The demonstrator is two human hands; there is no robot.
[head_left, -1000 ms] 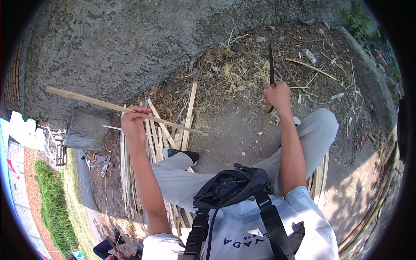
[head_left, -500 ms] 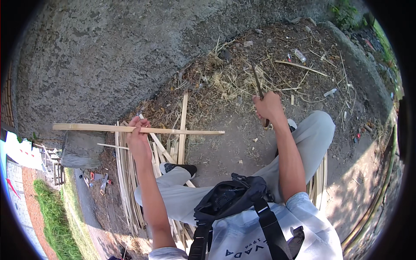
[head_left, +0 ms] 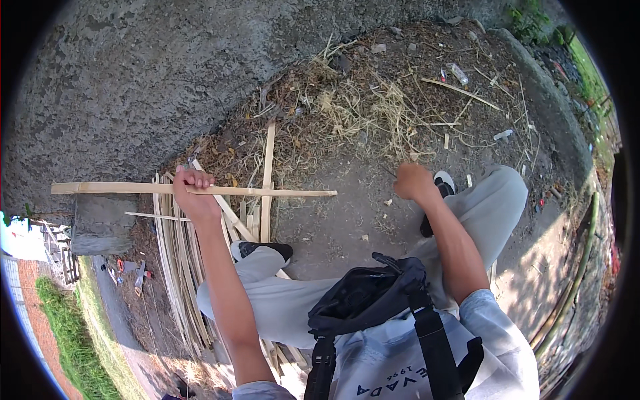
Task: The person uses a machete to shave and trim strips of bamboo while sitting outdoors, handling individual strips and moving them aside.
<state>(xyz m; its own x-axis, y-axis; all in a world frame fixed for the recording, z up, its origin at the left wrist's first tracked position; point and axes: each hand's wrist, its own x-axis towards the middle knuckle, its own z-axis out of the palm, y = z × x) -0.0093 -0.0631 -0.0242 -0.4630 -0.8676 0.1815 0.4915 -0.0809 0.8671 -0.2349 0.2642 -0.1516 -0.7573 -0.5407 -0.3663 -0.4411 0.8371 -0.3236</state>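
My left hand [head_left: 197, 197] is closed around a long, pale bamboo strip [head_left: 287, 193], which lies level across the view. The strip's wider end sticks out to the left, and its thinner end reaches toward the middle. To the right, my right hand [head_left: 415, 181] is closed in a fist in front of my bent right knee. It grips a knife seen nearly end-on, so its blade is barely visible and its handle is hidden by the fingers. The two hands are well apart, and the strip's thin end stops short of the right hand.
Many split bamboo strips [head_left: 175, 267] lie beside my left leg; another strip [head_left: 269, 157] points away on the ground. Shavings [head_left: 373, 110] litter the dirt before a rough grey wall [head_left: 147, 87]. A handsaw [head_left: 139, 279] lies far left, a clear bottle [head_left: 459, 73] far right.
My right hand has lowered and turned, so the knife blade that stood out plainly is now barely seen. My left hand and the bamboo strip have shifted slightly left as the view moved.
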